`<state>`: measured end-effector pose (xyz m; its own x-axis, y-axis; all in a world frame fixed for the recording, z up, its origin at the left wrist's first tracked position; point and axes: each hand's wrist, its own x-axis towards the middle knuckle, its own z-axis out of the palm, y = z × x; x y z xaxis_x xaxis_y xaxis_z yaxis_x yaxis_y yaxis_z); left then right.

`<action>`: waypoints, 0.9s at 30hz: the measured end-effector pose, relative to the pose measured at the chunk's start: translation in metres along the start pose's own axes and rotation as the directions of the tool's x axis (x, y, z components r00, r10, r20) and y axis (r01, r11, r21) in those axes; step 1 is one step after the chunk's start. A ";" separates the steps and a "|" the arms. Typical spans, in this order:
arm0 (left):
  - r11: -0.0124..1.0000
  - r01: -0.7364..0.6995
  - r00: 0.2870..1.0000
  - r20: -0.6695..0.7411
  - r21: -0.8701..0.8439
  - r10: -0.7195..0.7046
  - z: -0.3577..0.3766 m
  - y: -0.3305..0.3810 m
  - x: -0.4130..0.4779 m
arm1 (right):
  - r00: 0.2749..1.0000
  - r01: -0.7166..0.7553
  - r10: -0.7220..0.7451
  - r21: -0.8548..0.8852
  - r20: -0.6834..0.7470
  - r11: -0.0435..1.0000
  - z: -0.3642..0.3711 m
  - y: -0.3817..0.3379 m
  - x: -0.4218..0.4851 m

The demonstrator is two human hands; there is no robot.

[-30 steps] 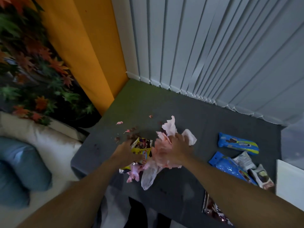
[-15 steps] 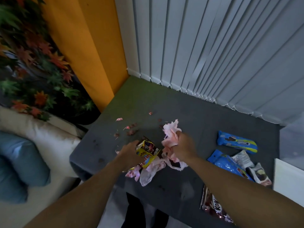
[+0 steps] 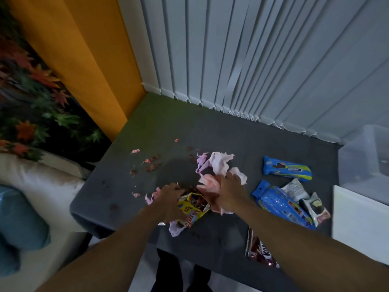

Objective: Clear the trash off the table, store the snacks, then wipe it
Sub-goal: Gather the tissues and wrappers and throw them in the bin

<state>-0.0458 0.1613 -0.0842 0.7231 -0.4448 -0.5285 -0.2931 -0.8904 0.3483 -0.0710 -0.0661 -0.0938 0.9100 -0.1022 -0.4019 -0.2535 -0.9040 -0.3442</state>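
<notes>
Fingers (image 3: 175,186) of left hand (image 3: 168,197) curled down on the torn yellow wrapper (image 3: 192,209), gripping it, pink tissue scrap under the palm. Right hand (image 3: 228,192) has its fingers bunched into the tissue wad (image 3: 219,165), gripping the near part; the far part lies loose on the surface (image 3: 210,127). Hands just beside each other, mid surface, toward the front edge. Judged step: gathering trash into 1 bundle.

Risks: the wrapper mouth is open with dark bits showing, so a tilt on the lift could spill them. The wad is ragged, and pieces could drop if only the near part is held. Crumbs (image 3: 153,163) and pink shreds beyond the left hand look too small for this grab and need a sweep or the wipe.

Around: blue cookie pack (image 3: 287,168) and blue bag (image 3: 275,205) right of the hands, 2 small opened packets (image 3: 314,207) against the bag, dark chocolate pack (image 3: 260,249) at the near edge beside the right forearm. Clear bin (image 3: 366,157) far right, probably for snacks. No trash can in view. Nothing seems to block the lift.
</notes>
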 end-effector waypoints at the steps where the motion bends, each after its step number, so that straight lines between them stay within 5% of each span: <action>1: 0.999 0.005 1.000 0.011 0.043 -0.006 0.001 0.001 0.001 | 1.000 0.007 -0.008 -0.002 -0.021 1.000 0.002 0.001 0.000; 4: 0.986 0.003 0.999 0.032 0.169 -0.009 0.002 0.007 0.000 | 0.995 0.061 -0.056 0.046 -0.085 0.997 0.004 0.000 -0.002; 13: 0.997 0.063 0.993 -0.099 -0.034 -0.066 -0.006 0.008 -0.001 | 0.979 0.140 -0.086 0.302 -0.183 0.943 -0.006 0.002 0.008; 17: 0.986 0.059 0.973 -0.213 -0.155 -0.091 -0.014 -0.008 -0.004 | 0.970 0.179 -0.148 0.155 -0.194 0.972 0.000 -0.002 0.028; 21: 0.992 0.065 0.979 -0.184 -0.105 -0.083 -0.010 -0.023 -0.005 | 0.992 0.119 -0.105 0.235 -0.070 0.965 -0.008 -0.012 0.040; 24: 0.989 0.093 0.981 -0.161 -0.114 -0.111 -0.009 -0.024 -0.007 | 0.966 0.248 -0.250 0.038 0.069 0.968 -0.010 -0.022 0.046; 27: 0.970 0.062 0.976 -0.188 -0.235 -0.108 -0.014 -0.020 -0.009 | 0.967 0.253 -0.251 -0.071 0.035 0.965 -0.007 -0.024 0.046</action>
<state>-0.0380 0.1845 -0.0751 0.8549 -0.3202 -0.4081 -0.0929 -0.8686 0.4868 -0.0205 -0.0526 -0.0981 0.9323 0.1431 -0.3323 0.0093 -0.9276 -0.3735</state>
